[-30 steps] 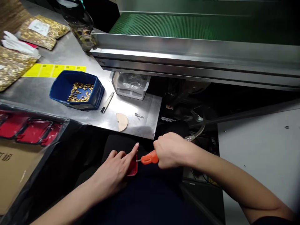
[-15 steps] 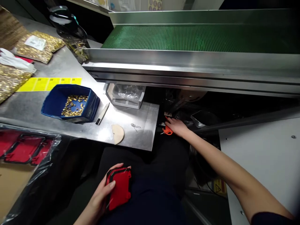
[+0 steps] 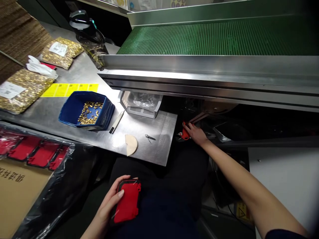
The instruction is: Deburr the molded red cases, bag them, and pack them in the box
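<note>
- Fingers of your left hand are wrapped round a flat red plastic case with a black rim, thumb lying across its top face, so that's a firm hold down on your lap at about 6 o'clock.
- Your right hand is stretched way out to roughly 1 o'clock, under the steel edge of the green ribbed conveyor belt. Its fingers are curled on a small orange-handled tool; can't tell how tight the grip is, it's dark in there.
- Steel worktop sits at 10 to 11 o'clock. On it: a blue plastic bin of little brass bits, a slim metal knife just beside the bin, and a pale half-round disc near the front edge.
- Further back at 10 o'clock you've got clear bags of brass parts and a strip of yellow labels.
- More red cases in a plastic bag rest on a cardboard box at 9 o'clock.
</note>
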`<move>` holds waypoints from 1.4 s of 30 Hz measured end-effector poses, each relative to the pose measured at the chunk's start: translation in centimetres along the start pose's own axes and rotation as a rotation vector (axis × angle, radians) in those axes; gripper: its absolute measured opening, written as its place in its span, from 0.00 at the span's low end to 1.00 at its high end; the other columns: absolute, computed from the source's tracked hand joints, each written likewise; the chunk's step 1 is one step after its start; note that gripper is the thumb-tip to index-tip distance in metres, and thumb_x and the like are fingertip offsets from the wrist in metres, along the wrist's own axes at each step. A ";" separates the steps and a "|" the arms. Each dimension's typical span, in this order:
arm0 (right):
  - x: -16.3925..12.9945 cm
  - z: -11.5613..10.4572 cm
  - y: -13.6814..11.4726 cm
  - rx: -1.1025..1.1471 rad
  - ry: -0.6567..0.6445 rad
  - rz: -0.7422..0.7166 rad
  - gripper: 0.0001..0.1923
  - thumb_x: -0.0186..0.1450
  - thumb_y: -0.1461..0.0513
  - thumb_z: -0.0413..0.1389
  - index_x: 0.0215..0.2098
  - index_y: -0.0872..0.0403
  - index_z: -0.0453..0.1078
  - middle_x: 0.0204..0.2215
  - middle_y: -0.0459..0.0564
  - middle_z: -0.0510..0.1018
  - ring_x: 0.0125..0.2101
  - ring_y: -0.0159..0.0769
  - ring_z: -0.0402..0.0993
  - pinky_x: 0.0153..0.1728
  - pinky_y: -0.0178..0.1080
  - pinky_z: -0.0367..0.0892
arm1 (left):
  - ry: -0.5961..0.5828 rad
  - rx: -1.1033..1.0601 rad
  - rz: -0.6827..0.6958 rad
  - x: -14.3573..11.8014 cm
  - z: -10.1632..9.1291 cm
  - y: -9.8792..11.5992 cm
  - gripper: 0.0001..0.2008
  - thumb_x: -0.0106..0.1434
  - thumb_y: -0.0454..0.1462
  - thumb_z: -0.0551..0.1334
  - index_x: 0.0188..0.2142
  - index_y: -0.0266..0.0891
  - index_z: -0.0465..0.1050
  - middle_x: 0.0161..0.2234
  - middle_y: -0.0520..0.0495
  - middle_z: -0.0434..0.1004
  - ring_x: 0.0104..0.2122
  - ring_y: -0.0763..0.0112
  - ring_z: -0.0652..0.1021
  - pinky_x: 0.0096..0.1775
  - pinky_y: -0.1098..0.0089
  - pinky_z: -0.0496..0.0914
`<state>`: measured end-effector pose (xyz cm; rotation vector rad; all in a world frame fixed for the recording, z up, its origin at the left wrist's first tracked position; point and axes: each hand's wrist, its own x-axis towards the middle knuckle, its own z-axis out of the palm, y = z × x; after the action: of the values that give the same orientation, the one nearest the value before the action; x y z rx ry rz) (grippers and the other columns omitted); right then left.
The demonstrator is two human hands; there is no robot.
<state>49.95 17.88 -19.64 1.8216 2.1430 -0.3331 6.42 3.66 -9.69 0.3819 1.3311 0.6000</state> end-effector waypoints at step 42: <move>-12.2 -5.9 -17.0 0.938 0.161 0.548 0.22 0.74 0.45 0.44 0.34 0.47 0.71 0.25 0.45 0.79 0.28 0.42 0.76 0.30 0.38 0.57 | 0.263 0.725 1.136 17.2 10.2 16.5 0.15 0.70 0.47 0.57 0.43 0.40 0.75 0.42 0.44 0.78 0.42 0.63 0.77 0.42 0.67 0.70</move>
<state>34.47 6.09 -9.95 2.8972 1.5382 -1.2228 15.36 27.97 -11.50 1.7656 1.4840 1.0983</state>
